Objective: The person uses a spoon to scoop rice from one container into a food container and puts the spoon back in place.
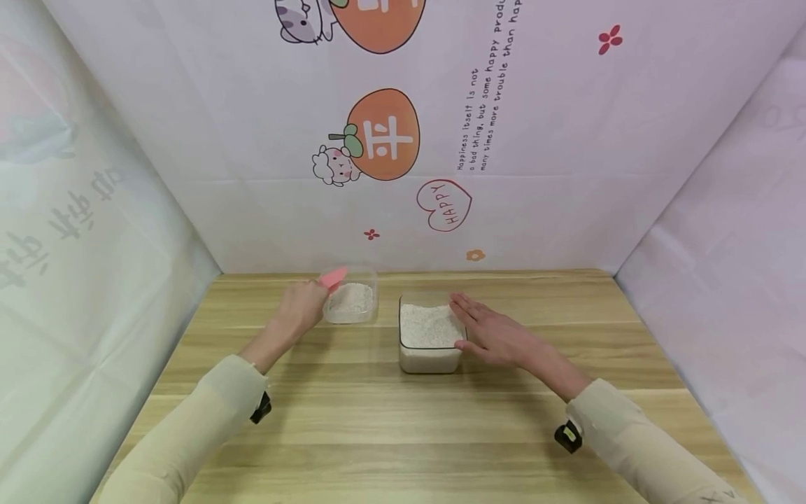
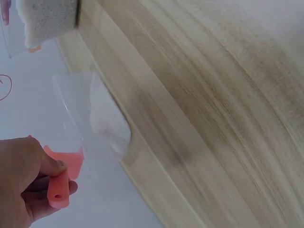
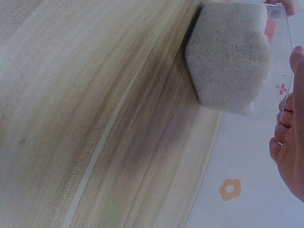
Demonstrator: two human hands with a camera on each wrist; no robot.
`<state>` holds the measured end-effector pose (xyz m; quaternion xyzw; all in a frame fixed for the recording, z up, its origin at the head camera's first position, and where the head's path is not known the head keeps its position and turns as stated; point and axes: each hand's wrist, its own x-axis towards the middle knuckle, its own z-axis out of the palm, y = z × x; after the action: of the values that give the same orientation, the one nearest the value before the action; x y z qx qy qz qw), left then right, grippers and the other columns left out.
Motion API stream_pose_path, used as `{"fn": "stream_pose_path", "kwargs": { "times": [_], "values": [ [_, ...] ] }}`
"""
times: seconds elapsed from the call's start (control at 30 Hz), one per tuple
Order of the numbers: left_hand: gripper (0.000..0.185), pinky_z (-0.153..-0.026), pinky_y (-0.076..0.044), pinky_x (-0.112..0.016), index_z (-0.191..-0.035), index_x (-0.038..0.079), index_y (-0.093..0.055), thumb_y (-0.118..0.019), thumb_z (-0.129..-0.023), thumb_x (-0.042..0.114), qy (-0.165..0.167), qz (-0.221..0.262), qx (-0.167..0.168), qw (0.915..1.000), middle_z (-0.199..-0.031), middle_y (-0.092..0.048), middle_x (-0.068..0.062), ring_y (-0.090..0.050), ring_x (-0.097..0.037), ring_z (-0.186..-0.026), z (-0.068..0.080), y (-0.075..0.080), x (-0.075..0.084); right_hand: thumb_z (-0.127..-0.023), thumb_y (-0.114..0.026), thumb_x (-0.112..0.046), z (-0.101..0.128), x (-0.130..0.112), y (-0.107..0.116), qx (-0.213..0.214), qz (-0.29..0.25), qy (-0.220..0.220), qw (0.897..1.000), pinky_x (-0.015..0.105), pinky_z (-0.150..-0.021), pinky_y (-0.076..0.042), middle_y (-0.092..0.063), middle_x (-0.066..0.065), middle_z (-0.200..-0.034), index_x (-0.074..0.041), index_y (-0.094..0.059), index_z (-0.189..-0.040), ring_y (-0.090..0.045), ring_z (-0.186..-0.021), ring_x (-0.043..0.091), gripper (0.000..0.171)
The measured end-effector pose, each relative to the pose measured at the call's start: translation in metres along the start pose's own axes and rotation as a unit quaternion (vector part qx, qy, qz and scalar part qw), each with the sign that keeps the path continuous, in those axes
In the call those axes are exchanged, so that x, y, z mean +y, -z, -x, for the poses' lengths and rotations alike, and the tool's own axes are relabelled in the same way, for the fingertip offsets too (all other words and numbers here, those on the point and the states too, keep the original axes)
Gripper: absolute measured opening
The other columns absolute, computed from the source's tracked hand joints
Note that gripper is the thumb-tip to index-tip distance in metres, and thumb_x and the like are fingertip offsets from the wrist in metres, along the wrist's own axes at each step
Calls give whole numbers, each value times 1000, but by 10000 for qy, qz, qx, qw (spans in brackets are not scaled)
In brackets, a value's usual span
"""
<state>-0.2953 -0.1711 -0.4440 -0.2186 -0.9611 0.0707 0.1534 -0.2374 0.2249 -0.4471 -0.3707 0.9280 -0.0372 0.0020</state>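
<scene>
My left hand [image 1: 302,306] grips the handle of a pink scoop [image 1: 334,278]. In the left wrist view, the handle's holed end sticks out past the thumb and the wider part tilts over the container. This small clear container [image 1: 350,318] holds a low heap of white rice [image 2: 107,116]. To its right stands a larger clear square container [image 1: 431,360] with a dark rim, filled much higher with rice [image 3: 228,57]. My right hand [image 1: 497,336] rests at that container's right side, fingers extended along the rim and thumb near its front corner.
Both containers stand on a wood-grain table [image 1: 378,434], the small one close to the back edge. Behind it rises a white printed cloth [image 1: 535,210]. More white cloth hangs at the left and right sides.
</scene>
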Motion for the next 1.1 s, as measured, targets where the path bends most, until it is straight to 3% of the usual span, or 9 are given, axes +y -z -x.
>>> {"fn": "stream_pose_path", "kwargs": {
  "times": [0.17,0.4,0.6,0.97,1.1],
  "values": [
    [9,-45,-50,-37,-70,2,-66,-69,-76,-4,-60,-156,157,9997,-66,-64,-13,-60,-25,-55,2,-1,-1,-104,-43,-48,0,0,0,-21,-10,2,10000,47,-120,-28,-18,20,-165,2,-20,-156,-19,-153,33,76],
    [13,-46,-44,-35,-71,4,-64,-70,-82,1,252,1012,290,9941,-63,-63,-9,-52,-18,-52,3,0,-8,-104,-43,-48,-1,0,1,-35,39,-11,10000,47,-120,-28,-18,20,-165,2,-21,-156,-19,-153,33,76],
    [12,-48,-35,-27,-77,4,-68,-72,-88,6,99,1490,325,9882,-62,-62,-5,-42,-12,-53,5,11,-6,-103,-46,-46,-1,-1,0,-15,28,-30,10000,48,-120,-28,-18,21,-165,3,-22,-156,-20,-153,34,76],
    [11,-51,-44,-29,-78,10,-73,-73,-87,4,-193,1448,173,9891,-71,-69,-4,-59,-15,-59,0,52,25,-104,-44,-48,-1,0,1,36,90,19,10000,49,-119,-29,-20,22,-164,3,-22,-156,-22,-152,35,76],
    [11,-52,-45,-26,-78,9,-74,-74,-85,1,-575,1456,365,9870,-72,-70,-3,-60,-13,-59,-3,62,40,-103,-46,-46,0,1,0,26,30,4,10000,48,-120,-29,-20,21,-164,3,-22,-155,-21,-153,34,76]
  ]
}}
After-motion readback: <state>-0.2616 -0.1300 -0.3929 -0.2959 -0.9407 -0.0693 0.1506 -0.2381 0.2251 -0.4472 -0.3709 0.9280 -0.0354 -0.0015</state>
